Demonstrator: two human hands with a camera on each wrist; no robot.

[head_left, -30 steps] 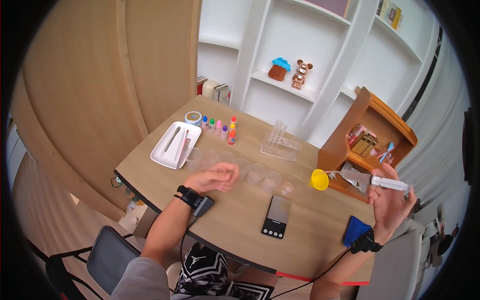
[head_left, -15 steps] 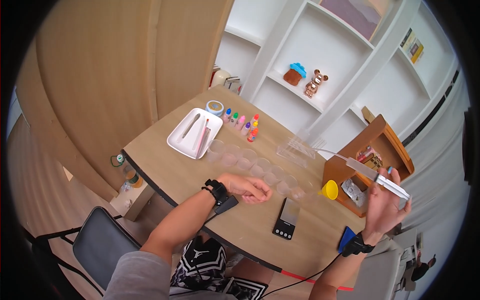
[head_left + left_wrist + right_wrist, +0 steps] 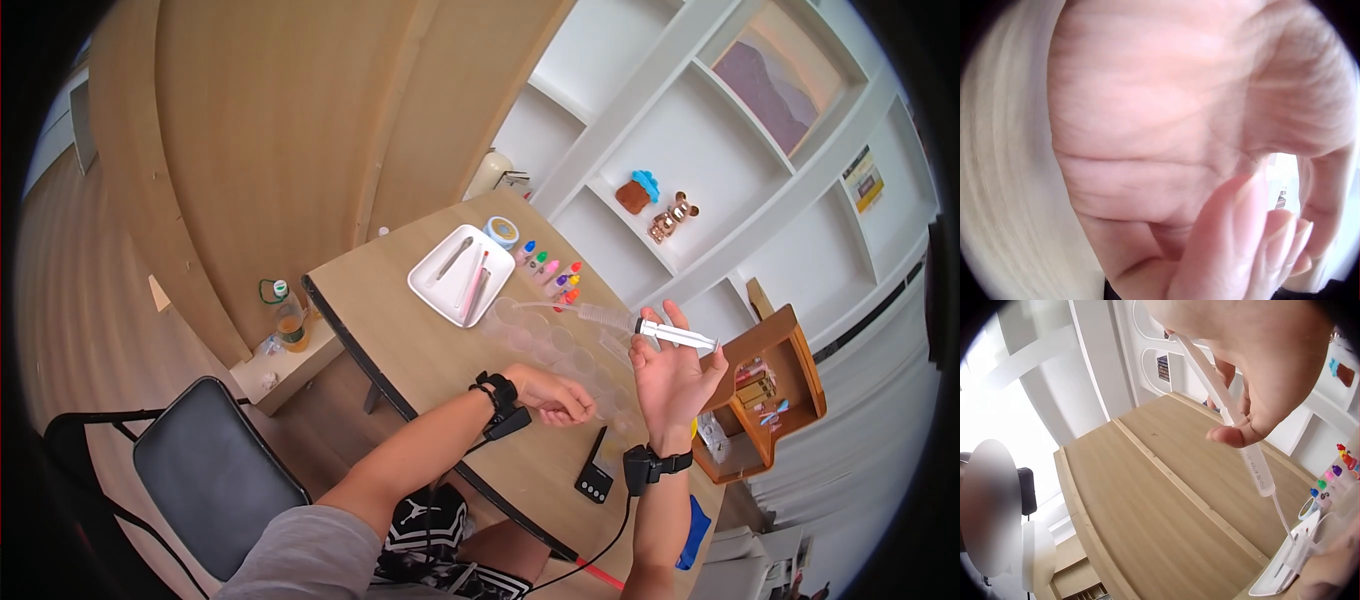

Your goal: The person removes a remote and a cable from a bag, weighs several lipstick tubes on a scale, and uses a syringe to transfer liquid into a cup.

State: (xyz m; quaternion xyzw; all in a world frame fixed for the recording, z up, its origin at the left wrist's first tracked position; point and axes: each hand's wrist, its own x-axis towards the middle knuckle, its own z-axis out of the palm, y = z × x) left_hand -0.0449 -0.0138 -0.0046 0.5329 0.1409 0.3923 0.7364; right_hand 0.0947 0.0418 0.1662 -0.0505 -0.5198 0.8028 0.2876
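Note:
My right hand (image 3: 672, 385) grips a large syringe (image 3: 608, 317) by its white plunger end, thumb and fingers around it. From its tip a thin clear tube reaches left over the row of clear cups (image 3: 553, 345), near the far-left ones; whether it touches a cup I cannot tell. In the right wrist view the syringe barrel (image 3: 1256, 467) slants down from the hand (image 3: 1260, 362). Beside the cups, nearer me, hovers my left hand (image 3: 553, 396), holding nothing, its fingers loosely curled. The left wrist view shows its palm (image 3: 1147, 125) and bent fingers.
A white tray (image 3: 440, 297) with tools lies at the far left of the table, beside a round tin (image 3: 501, 233) and small coloured bottles (image 3: 545, 269). Near me are a black scale (image 3: 594, 484) and a blue cloth (image 3: 694, 535). A wooden shelf unit (image 3: 790, 350) stands right.
My right hand has carried the syringe left from the yellow funnel's side to over the cups. The funnel is now mostly hidden. The head view has turned, and my left hand has moved right along the cups.

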